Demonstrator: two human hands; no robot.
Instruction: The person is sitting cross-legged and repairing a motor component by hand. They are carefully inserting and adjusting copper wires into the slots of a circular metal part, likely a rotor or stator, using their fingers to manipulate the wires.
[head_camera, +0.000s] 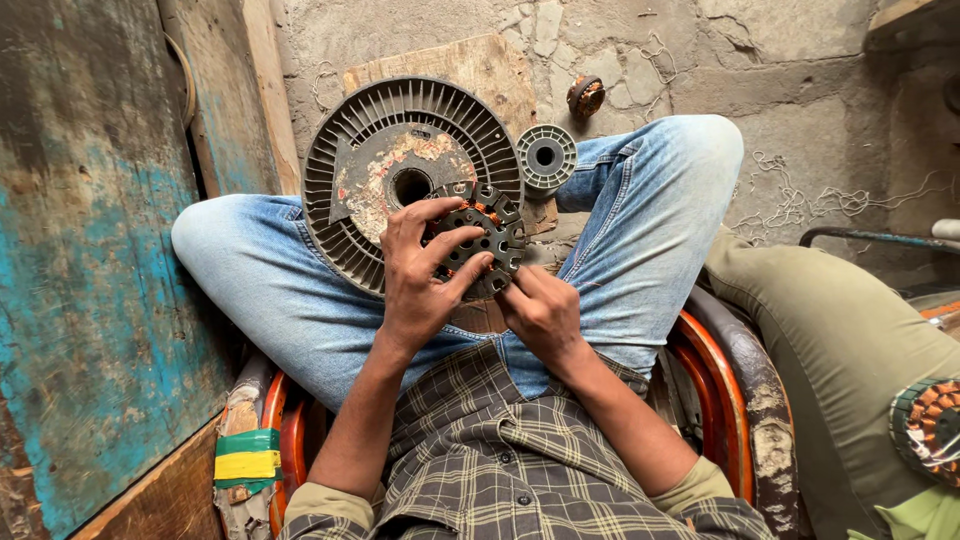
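Observation:
I sit cross-legged in blue jeans, looking down at my lap. My left hand (418, 272) grips a dark round motor stator (480, 232) with slotted teeth and copper windings, fingers spread over its face. My right hand (540, 312) is curled at the stator's lower right edge, fingertips pinched against it. Behind the stator a large grey finned motor cover (350, 180) with a rusty centre hole leans on my left knee.
A small grey ribbed disc (546, 156) rests by my right knee, a rusty small part (585, 96) lies beyond it. A wooden board (480, 62) lies on the concrete floor. Another person's olive-clad leg (850, 340) and a copper-wound stator (930, 425) are at right. Blue-painted wood (90, 260) stands at left.

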